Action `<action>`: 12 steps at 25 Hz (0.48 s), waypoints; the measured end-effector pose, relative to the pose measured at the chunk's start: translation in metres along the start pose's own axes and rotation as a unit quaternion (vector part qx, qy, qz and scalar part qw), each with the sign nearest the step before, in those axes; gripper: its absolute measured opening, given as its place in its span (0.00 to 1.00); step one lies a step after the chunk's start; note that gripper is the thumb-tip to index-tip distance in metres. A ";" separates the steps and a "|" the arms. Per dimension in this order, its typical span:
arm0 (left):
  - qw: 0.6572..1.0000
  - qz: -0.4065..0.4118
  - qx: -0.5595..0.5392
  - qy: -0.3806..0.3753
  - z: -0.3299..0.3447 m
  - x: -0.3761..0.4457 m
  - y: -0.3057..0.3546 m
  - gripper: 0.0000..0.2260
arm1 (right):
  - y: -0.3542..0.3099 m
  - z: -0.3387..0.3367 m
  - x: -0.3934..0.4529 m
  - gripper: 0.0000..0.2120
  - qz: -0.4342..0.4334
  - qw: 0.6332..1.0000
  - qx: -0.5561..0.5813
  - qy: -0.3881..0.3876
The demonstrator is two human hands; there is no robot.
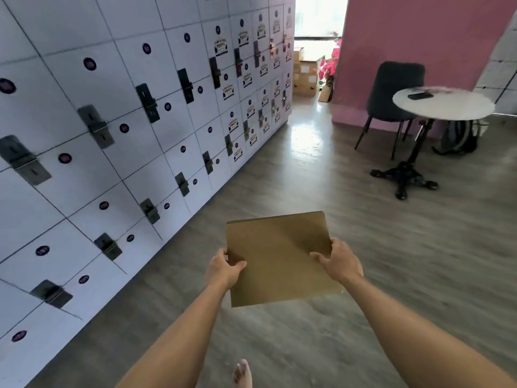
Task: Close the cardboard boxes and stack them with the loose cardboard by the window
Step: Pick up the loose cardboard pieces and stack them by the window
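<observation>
A flat brown piece of cardboard (279, 256) is held level in front of me, above the grey floor. My left hand (223, 268) grips its left edge, thumb on top. My right hand (340, 261) grips its right edge the same way. Far ahead, at the end of the passage under a bright window (320, 15), stands a stack of closed cardboard boxes (305, 74) with a smaller box (325, 93) on the floor beside it.
A wall of white lockers (126, 130) runs along the left. A pink wall (414, 37) narrows the passage on the right. A dark chair (391, 96) and a round white table (444, 103) with a black base stand at the right. Pink flowers (330, 65) are near the boxes.
</observation>
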State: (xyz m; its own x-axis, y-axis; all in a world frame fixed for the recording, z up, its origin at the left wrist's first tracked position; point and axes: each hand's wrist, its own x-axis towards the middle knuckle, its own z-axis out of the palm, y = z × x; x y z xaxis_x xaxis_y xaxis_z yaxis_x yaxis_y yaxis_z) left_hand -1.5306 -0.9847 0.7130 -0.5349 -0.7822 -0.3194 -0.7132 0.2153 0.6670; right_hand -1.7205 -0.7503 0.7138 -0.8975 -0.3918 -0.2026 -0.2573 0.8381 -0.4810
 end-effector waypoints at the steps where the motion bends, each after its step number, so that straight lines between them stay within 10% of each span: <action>1: 1.000 0.008 0.003 -0.001 -0.005 0.028 0.006 0.29 | -0.013 0.005 0.020 0.36 0.003 1.000 0.000 0.004; 12: 0.996 0.067 0.010 -0.052 -0.009 0.266 0.136 0.28 | -0.095 -0.021 0.219 0.35 0.089 0.994 0.007 0.061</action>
State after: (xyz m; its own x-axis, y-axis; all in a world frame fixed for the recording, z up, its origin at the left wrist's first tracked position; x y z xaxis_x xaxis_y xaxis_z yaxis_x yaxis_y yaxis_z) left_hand -1.7661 -1.1691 0.7244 -0.6688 -0.6817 -0.2966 -0.6407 0.3262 0.6950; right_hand -1.8999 -0.9073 0.7331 -0.9653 -0.1879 -0.1813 -0.0862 0.8847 -0.4580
